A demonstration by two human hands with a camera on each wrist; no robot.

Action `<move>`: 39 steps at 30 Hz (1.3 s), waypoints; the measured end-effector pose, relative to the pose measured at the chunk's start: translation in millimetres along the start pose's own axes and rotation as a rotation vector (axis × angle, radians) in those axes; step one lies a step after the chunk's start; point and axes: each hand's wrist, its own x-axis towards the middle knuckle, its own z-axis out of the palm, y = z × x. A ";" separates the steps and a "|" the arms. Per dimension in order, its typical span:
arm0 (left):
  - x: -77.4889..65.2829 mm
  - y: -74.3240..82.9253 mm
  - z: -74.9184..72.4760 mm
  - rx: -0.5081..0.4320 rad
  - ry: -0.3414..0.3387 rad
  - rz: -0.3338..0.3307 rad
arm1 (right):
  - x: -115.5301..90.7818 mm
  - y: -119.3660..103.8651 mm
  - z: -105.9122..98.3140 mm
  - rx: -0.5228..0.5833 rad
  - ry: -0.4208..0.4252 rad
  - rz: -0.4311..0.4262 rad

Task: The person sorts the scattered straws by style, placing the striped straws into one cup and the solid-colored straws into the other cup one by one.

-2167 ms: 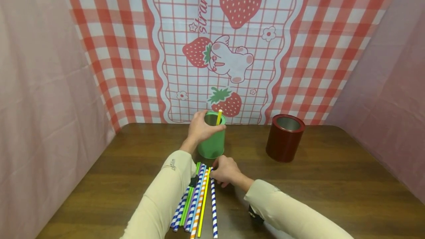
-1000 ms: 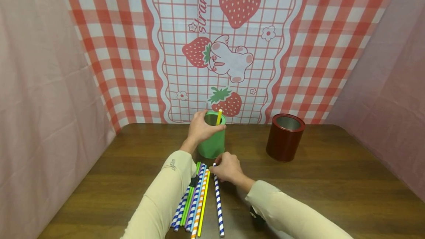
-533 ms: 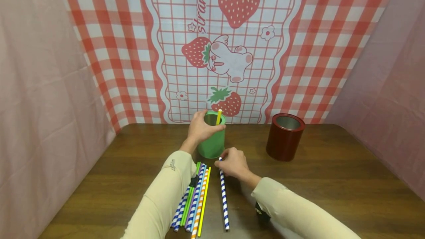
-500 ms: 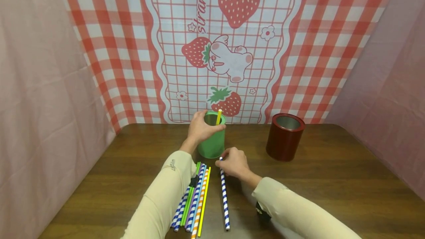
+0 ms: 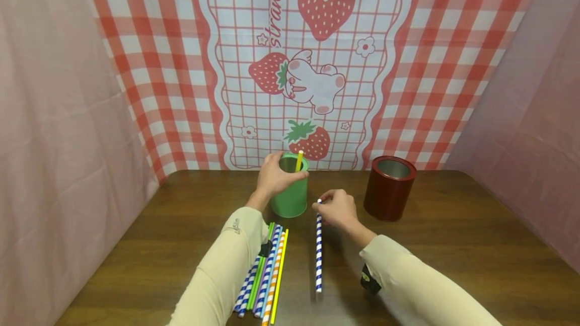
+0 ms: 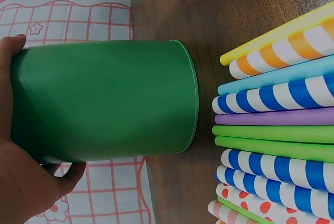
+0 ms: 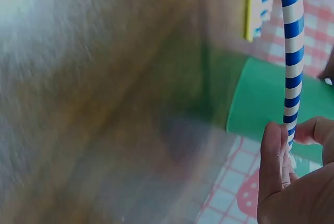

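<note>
My left hand (image 5: 274, 177) grips the green can (image 5: 291, 202) near its rim, fingers and thumb around it. The can stands upright, and a yellow straw (image 5: 299, 161) sticks up out of it. To the right of the can, my right hand (image 5: 342, 210) pinches the far end of a blue-and-white striped straw (image 5: 319, 255) between thumb and fingers. In the right wrist view that striped straw (image 7: 294, 57) runs up from the fingertips, in front of the can. The can's base (image 6: 180, 98) meets the table in the left wrist view.
Several loose straws lie side by side before the can, among them a yellow straw (image 5: 280, 275), an orange-striped straw (image 6: 284, 51) and a purple straw (image 6: 276, 117). My left forearm covers part of them. A dark red can (image 5: 388, 197) stands at the right. Strawberry-patterned cloth (image 5: 308, 84) hangs behind the table.
My right hand has drawn the blue-striped straw away from the row, rightward and farther back, its near end now well off the others. The left hand and green can have stayed put.
</note>
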 end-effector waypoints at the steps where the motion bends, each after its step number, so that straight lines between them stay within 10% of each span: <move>1: -0.1 0.1 0.1 0.000 0.000 -0.001 | 1.4 -0.1 -3.0 0.016 0.009 0.007; 39: -0.9 1.4 1.2 0.003 0.027 0.019 | 29.9 -34.6 -64.8 0.414 0.373 -0.069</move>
